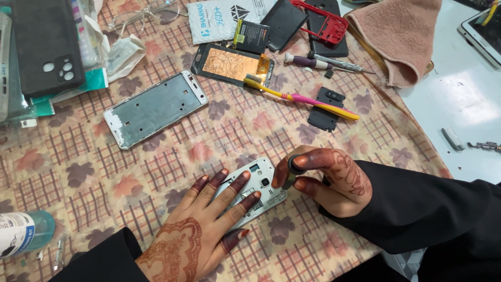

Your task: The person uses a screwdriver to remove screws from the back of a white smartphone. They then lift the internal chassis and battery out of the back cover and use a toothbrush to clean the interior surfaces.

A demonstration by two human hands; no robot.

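A small white phone body [263, 183] with its back off lies on the patterned tablecloth [156, 172] near the front edge. My left hand [201, 230] lies flat on it, fingers spread, pressing it down. My right hand [326, 180] grips a small dark screwdriver [291, 172], held upright, with its tip at the phone's upper right corner beside the camera lens.
Behind lie a silver phone frame [154, 108], a display with copper foil [232, 63], a yellow-pink toothbrush [302, 98], a small black part [326, 108], a battery [250, 36], a red frame [326, 22], another screwdriver [321, 62] and a pink cloth [399, 36]. A bottle [23, 232] lies at left.
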